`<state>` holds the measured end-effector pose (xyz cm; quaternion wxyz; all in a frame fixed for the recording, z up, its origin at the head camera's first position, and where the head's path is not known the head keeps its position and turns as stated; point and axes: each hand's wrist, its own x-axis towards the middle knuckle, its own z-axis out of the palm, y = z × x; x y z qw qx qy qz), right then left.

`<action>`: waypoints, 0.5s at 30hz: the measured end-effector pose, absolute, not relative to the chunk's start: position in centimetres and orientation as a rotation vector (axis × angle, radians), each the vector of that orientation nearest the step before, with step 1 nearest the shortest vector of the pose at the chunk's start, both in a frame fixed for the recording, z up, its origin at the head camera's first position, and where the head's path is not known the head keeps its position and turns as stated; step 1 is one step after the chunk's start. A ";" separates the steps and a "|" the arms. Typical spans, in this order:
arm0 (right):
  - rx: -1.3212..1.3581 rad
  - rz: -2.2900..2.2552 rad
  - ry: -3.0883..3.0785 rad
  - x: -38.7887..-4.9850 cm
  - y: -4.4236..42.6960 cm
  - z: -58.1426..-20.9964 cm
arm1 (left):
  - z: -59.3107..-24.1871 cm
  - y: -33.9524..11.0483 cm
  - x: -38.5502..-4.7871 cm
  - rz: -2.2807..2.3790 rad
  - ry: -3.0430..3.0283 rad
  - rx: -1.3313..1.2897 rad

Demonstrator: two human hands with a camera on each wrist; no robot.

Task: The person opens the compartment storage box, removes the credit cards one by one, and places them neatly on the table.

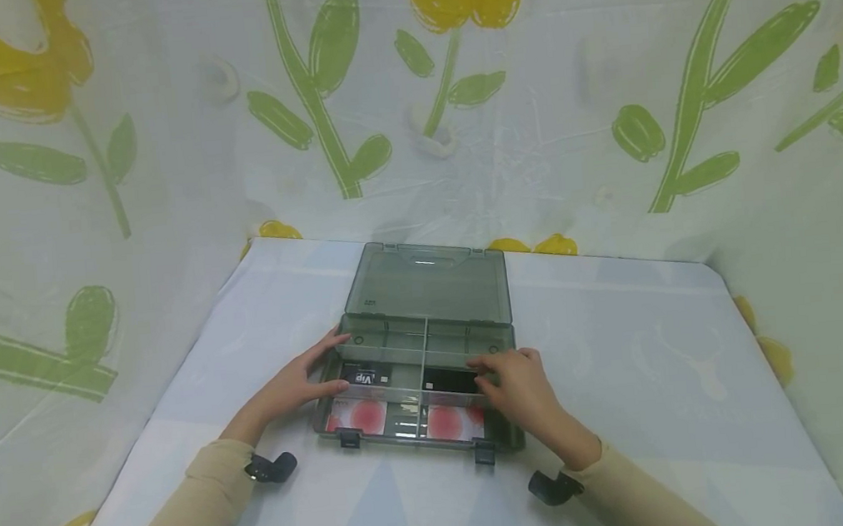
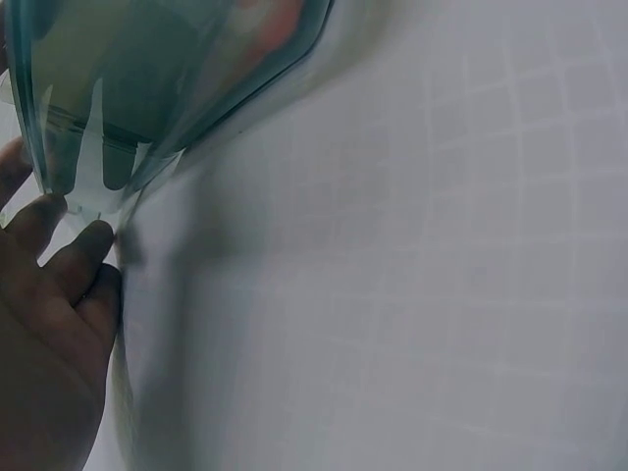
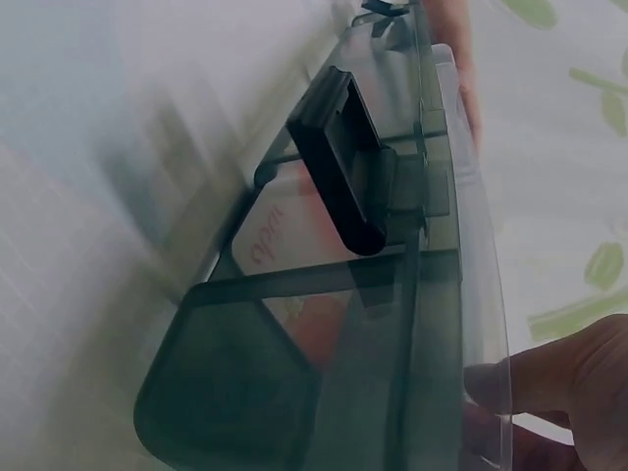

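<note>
Well behind the bare left fingers (image 1: 326, 343) we see a plain beige sleeve (image 1: 180, 510) with a creased cuff (image 1: 220, 454), and beside it, on the thumb side, a small black device (image 1: 274, 469), bent and rounded. Behind the right fingers (image 1: 487, 362) we find a matching beige sleeve (image 1: 640, 490) and a similar black curved device (image 1: 552, 489), also thumb-side.

Soft, even light falls over the bench (image 1: 666, 392) here, small glints catching on the case (image 1: 427, 292). Both wrist views look dimmer, with blurred shadows left of centre.
</note>
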<state>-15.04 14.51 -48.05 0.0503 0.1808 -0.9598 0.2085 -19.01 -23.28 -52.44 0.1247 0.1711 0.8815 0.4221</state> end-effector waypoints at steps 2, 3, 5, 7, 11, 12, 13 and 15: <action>0.552 0.624 -2.924 -15.1 14.5 -48.1 | -52.3 -23.2 -19.0 1.228 2.568 0.492; 0.554 0.621 -2.931 -15.2 14.5 -48.0 | -52.3 -23.2 -18.9 1.226 2.568 0.487; 0.560 0.626 -2.947 -15.3 14.5 -47.9 | -52.2 -23.2 -18.9 1.224 2.568 0.483; 0.556 0.646 -2.974 -15.4 14.5 -47.8 | -52.1 -23.2 -18.9 1.223 2.568 0.481; 0.516 0.725 -3.042 -15.6 14.5 -47.5 | -52.2 -23.2 -18.9 1.223 2.570 0.488; 0.506 0.739 -3.055 -15.7 14.5 -47.5 | -52.2 -23.2 -18.9 1.224 2.569 0.491; 0.499 0.755 -3.066 -15.7 14.6 -47.5 | -52.2 -23.2 -18.9 1.225 2.568 0.495; 0.496 0.781 -3.081 -15.9 14.6 -47.4 | -52.3 -23.3 -18.9 1.230 2.566 0.504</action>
